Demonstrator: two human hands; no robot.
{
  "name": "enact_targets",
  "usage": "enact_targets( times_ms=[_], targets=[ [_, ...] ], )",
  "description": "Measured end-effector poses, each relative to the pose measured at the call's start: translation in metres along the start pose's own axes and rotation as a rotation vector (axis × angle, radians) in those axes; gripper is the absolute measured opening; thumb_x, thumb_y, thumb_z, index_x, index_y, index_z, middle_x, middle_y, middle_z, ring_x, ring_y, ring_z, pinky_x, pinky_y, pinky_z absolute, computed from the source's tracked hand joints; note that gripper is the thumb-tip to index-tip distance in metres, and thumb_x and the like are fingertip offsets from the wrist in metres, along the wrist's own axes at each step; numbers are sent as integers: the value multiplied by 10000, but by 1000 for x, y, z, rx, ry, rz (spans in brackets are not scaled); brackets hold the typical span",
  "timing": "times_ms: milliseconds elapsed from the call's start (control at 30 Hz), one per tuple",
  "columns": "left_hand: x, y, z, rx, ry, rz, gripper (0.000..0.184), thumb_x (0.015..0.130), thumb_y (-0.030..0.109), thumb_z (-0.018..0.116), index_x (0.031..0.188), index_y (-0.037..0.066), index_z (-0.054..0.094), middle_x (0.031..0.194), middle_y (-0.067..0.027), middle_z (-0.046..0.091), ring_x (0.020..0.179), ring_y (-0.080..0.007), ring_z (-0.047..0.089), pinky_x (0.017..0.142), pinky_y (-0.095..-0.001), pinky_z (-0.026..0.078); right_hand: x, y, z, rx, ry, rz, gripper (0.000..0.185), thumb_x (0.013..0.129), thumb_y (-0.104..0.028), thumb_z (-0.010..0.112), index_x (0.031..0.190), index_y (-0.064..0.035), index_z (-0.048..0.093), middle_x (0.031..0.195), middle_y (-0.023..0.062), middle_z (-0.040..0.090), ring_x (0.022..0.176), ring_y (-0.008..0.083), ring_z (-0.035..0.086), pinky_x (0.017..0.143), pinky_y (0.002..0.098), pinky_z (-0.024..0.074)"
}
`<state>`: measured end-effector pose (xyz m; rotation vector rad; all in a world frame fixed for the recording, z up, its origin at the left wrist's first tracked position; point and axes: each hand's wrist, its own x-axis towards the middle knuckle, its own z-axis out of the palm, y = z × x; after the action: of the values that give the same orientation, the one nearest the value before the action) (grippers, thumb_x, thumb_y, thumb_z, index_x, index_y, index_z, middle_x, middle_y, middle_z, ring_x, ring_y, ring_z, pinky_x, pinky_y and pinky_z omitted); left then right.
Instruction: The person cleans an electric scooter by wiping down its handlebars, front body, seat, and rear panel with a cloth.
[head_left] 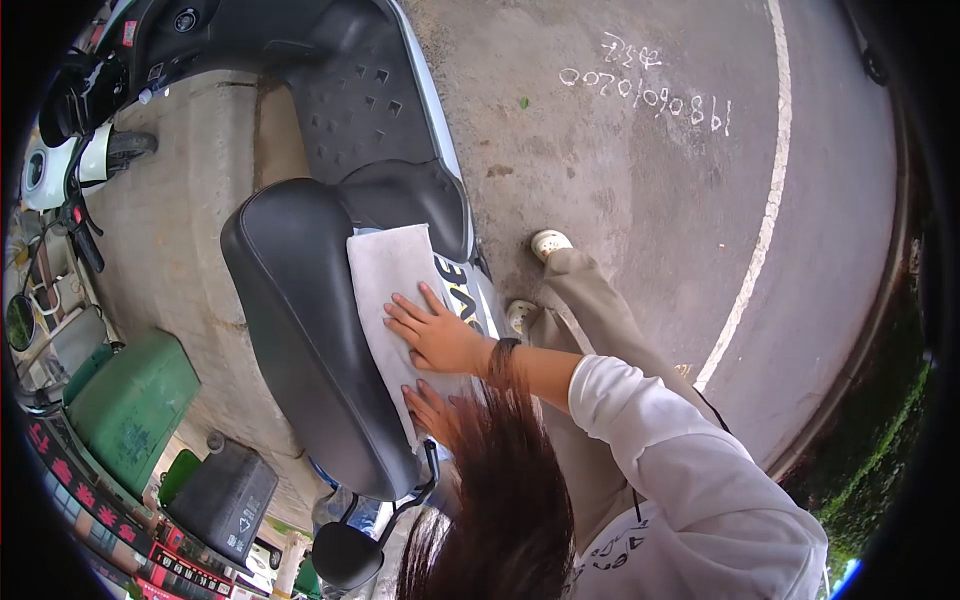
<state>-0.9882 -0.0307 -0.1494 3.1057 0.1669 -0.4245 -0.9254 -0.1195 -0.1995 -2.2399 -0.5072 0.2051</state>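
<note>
A light grey cloth [378,285] lies flat along the side of a scooter, beside its black seat [300,310]. My right hand [440,332] rests palm down on the cloth with its fingers spread, and a dark band circles the wrist. Just below it in the view, my left hand [432,410] presses on the lower part of the cloth, fingers apart. Long dark hair [510,480] hangs over the left wrist and hides the left forearm. Part of the scooter's lettering [455,285] shows beside the cloth.
The scooter's black footboard [350,100] is at the top, and a black mirror [347,555] stands at the bottom. Green [135,410] and grey bins [220,500] and another scooter [95,160] are at the left. Chalk writing [650,100] and a white line [765,230] mark the pavement.
</note>
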Motion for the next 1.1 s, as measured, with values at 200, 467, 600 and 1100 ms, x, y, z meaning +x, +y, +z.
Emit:
enact_targets(
  times_ms=[200, 467, 600, 1100],
  targets=[
    [44, 19, -2, -38, 58, 23, 483, 782, 156, 434, 1220, -32, 358, 1237, -278, 335, 1137, -393, 339, 946, -441, 281, 75, 50, -8, -27, -23, 193, 638, 706, -353, 499, 1228, -6, 383, 1313, 132, 319, 1265, 259, 219, 994, 562, 105],
    [20, 17, -8, 3, 53, -76, 495, 793, 178, 445, 1237, -15, 343, 1247, -261, 329, 1142, -387, 335, 931, -454, 291, 47, 12, -6, -189, -69, -78, 612, 658, -384, 603, 1123, -5, 484, 1230, 106, 397, 1248, 361, 199, 993, 580, 102],
    [27, 16, -15, -1, 54, -37, 503, 791, 176, 449, 1244, -10, 334, 1254, -260, 320, 1147, -387, 329, 934, -452, 287, 3, -34, -10, -150, -150, -204, 617, 633, -402, 581, 1100, -5, 514, 1178, 101, 435, 1264, 354, 161, 1016, 554, 94],
    [45, 11, -4, -110, 2, 43, 544, 782, 164, 469, 1275, 13, 293, 1291, -246, 279, 1173, -382, 295, 951, -447, 268, 88, 51, 1, -8, 20, 139, 813, 642, -490, 516, 1188, 94, 371, 1263, 206, 343, 1266, 357, 165, 985, 574, 111]
  ],
)
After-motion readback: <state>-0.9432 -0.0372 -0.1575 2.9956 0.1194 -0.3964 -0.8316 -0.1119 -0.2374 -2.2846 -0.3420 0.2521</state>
